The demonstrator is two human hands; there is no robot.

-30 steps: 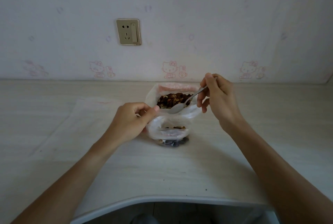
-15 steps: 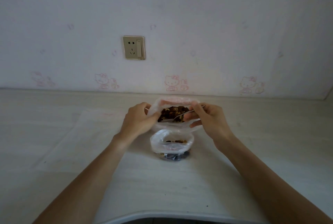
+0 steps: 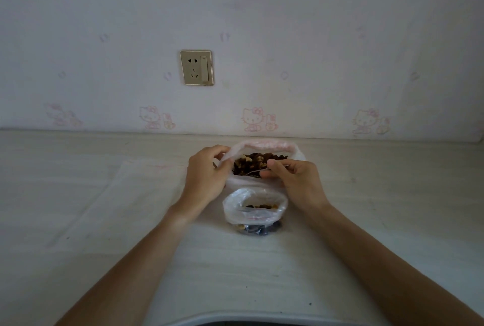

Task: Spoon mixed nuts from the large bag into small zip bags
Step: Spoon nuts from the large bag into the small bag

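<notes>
Clear plastic of the large bag (image 3: 264, 184) stands open at the far centre of the desk (image 3: 262, 268), its pink-edged mouth showing mixed nuts (image 3: 258, 161). Left hand (image 3: 207, 179): fingers curled over the bag's left rim, pinching it outward to hold the mouth wide. Right hand (image 3: 293, 179): grip closed on the handle of a metal spoon (image 3: 255, 172), thumb and fingers pinching it, bowl end lying low among the nuts; whether the bowl is loaded cannot be told. The small zip bag (image 3: 255, 210) stands just near of the large bag, mouth rolled open, a layer of nuts already in its bottom.

Judgement on the step: this is the scoop. It goes best if the left hand holds the rim taut while the spoon digs under the nuts and lifts level, then travels the short way near to the small bag's mouth. That bag is unsupported and soft, so a tipped spoon or a brushed rim could spill or topple it.

Desk surface is pale wood grain, with a flat clear plastic sheet (image 3: 125, 194) lying to the left. Behind, a wall with faint pink cartoon-cat wallpaper and a gold-framed wall socket (image 3: 196, 67).
</notes>
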